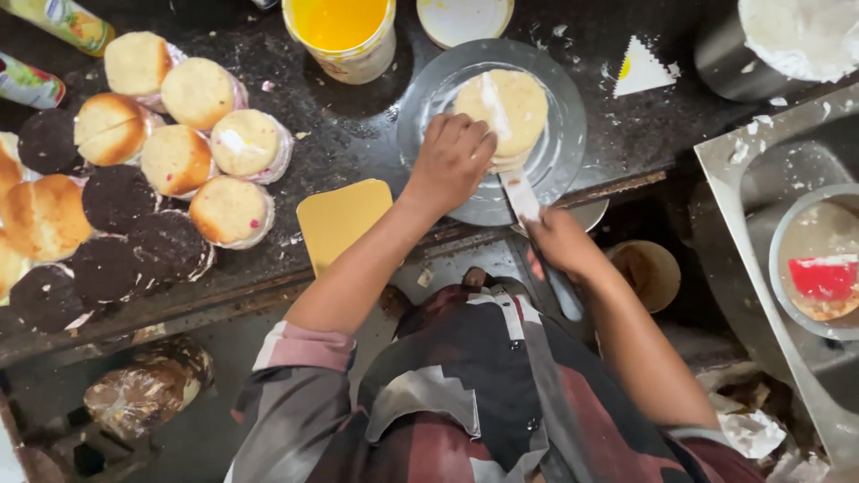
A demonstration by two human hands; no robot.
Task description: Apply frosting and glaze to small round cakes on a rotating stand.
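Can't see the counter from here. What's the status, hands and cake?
Left hand pressing round sponge cake on turntable. Right hand gripping long knife at cake's edge. Nothing obstructing.

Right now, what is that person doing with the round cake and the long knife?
A person stands at a dark counter. Their left hand presses on a pale round sponge cake sitting on a clear glass turntable. Their right hand holds a long knife with its blade at the cake's near edge. To the left lie many more pale sponges and dark chocolate sponges. A tub of yellow filling stands behind.
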